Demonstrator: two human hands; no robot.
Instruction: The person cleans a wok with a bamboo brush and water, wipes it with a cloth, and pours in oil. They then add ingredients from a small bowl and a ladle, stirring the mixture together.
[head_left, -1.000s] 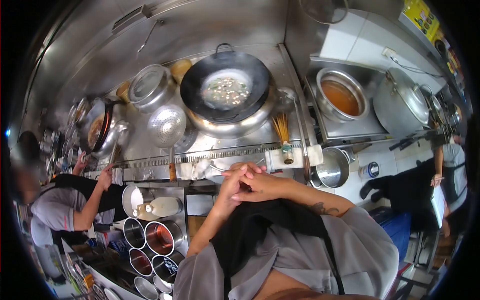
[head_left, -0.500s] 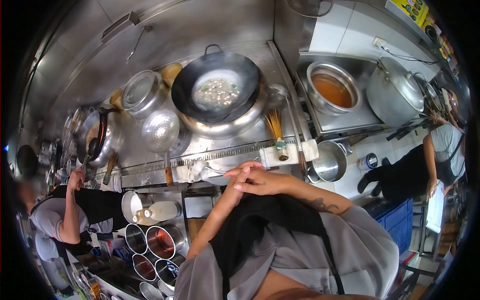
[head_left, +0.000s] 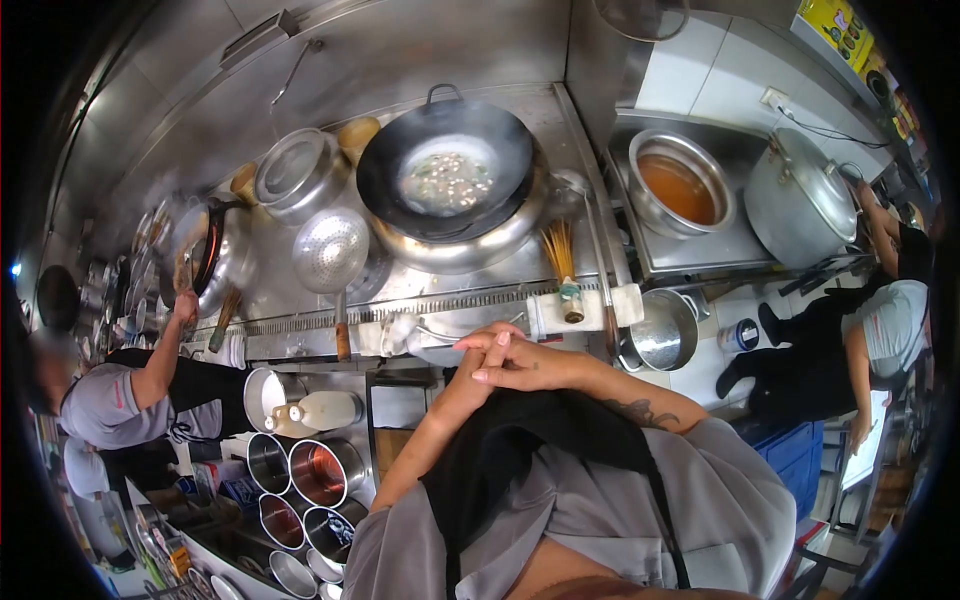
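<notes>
My left hand (head_left: 478, 362) and my right hand (head_left: 525, 362) are clasped together in front of my black apron, fingers interlaced and wrapped round each other. No tool shows in them. Beyond them, a black wok (head_left: 445, 165) sits on a round metal burner ring, with small pale pieces bubbling in cloudy liquid. Left of the wok, a perforated ladle (head_left: 331, 250) rests with its wooden handle toward me. On the right, a bamboo brush (head_left: 565, 275) stands on a folded white cloth (head_left: 628, 304) at the stove's front edge.
A pot of orange-brown liquid (head_left: 680, 190) and a large lidded pot (head_left: 800, 205) stand at the right. Metal containers (head_left: 322, 472) and bottles (head_left: 328, 411) are at lower left. A co-worker (head_left: 120, 400) works at the left stove; other people (head_left: 885, 325) stand at the right.
My hands stay clasped. The left co-worker's arm has reached farther toward their wok. At the right, another person's dark-clothed body and arm show more beside the big pot. The view has shifted slightly.
</notes>
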